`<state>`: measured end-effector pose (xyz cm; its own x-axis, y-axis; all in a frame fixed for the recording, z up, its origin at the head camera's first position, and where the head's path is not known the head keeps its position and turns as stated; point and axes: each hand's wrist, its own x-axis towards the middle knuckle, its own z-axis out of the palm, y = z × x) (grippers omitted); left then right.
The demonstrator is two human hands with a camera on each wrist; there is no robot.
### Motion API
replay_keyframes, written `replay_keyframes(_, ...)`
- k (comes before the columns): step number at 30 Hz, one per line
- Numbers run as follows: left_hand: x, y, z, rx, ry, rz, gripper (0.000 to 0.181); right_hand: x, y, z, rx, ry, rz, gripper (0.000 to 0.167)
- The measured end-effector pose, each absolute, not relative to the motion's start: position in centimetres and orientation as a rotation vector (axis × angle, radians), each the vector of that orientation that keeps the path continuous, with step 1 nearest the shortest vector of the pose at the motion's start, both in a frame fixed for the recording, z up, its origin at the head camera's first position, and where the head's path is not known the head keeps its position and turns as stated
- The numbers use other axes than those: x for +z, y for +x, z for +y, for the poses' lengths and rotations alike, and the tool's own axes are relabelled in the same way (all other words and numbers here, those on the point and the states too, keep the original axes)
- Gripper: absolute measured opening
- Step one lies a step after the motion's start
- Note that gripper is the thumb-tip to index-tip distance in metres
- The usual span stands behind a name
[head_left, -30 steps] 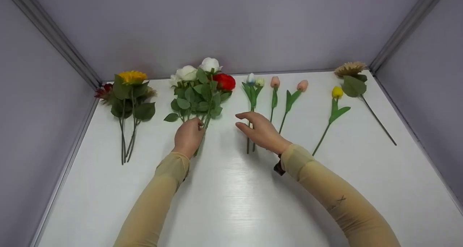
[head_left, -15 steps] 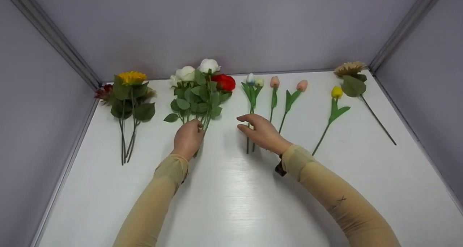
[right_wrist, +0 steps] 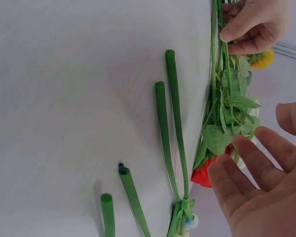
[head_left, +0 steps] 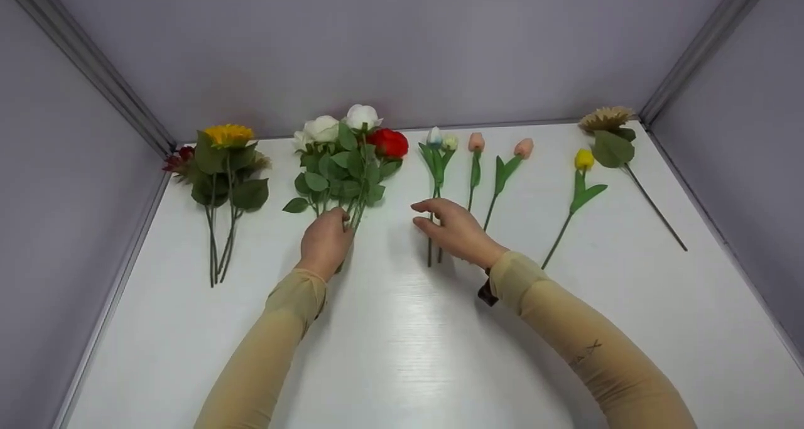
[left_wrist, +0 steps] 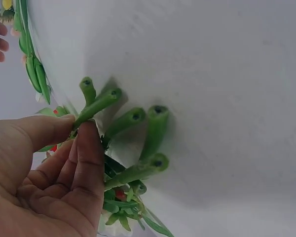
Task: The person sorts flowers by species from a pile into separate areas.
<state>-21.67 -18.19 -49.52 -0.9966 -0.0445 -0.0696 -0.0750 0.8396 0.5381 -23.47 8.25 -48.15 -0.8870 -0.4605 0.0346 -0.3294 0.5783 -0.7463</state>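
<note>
My left hand (head_left: 326, 244) pinches a green stem between thumb and forefinger, seen close in the left wrist view. The stem appears to belong to the upper white rose (head_left: 363, 117), which lies over the bunch. Beside it lie other white roses (head_left: 321, 129) and a red rose (head_left: 391, 143), with green leaves (head_left: 342, 174) below. Several cut stem ends (left_wrist: 155, 131) spread past my left fingers. My right hand (head_left: 461, 231) hovers over the tulip stems, its fingers apart and holding nothing. Just beyond it lie a blue-white tulip (head_left: 434, 136) and a pale green-white tulip (head_left: 450, 142).
At the left lies a sunflower (head_left: 229, 135) bunched with a dark red flower (head_left: 179, 159). Two pink tulips (head_left: 476, 142), a yellow tulip (head_left: 584, 159) and a beige flower (head_left: 607, 120) lie rightward on the white table (head_left: 414, 353). Grey walls (head_left: 402, 46) enclose it.
The upper white rose and its stem have sunk slightly and shifted a little left toward the bunch, with my left hand moving slightly down. My right hand has barely moved.
</note>
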Motion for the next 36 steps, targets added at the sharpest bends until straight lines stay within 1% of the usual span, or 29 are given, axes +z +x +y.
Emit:
replay_keyframes(13,-49.3,-21.4,-18.2,0.891,-0.086,2.977,0.03,-48.2,-23.6,8.8,-1.185,-0.653,2.654,0.043)
replay_keyframes(15,-49.0,-21.4,-18.1,0.887,-0.073,3.002,0.033,-48.1,-23.7,9.2,-1.193,-0.638,2.663,0.042)
replay_keyframes(18,-48.6,-21.2,-17.5,0.881,0.015,3.067,0.039,-47.9,-24.2,10.6,-1.209,-0.601,2.703,0.038)
replay_keyframes(20,-48.3,-20.9,-16.5,0.856,0.131,3.117,0.042,-47.8,-24.8,12.2,-1.206,-0.548,2.75,0.035)
replay_keyframes(24,-47.9,-19.8,-13.2,0.727,0.509,3.172,0.046,-47.9,-26.5,16.7,-1.133,-0.35,2.873,0.03)
replay_keyframes(27,-47.9,-18.5,-10.1,0.563,0.834,3.14,0.05,-47.8,-27.7,20.9,-1.033,-0.163,2.92,0.032)
replay_keyframes(30,-47.9,-17.0,-7.0,0.405,1.1,3.033,0.053,-47.3,-28.2,25.3,-0.902,0.019,2.929,0.036)
replay_keyframes(33,-48.1,-15.6,-4.2,0.288,1.309,2.929,0.054,-47.0,-28.4,28.8,-0.808,0.173,2.893,0.039)
replay_keyframes(36,-48.3,-14.6,-1.8,0.237,1.448,2.865,0.054,-47.1,-28.4,31.1,-0.822,0.27,2.809,0.037)
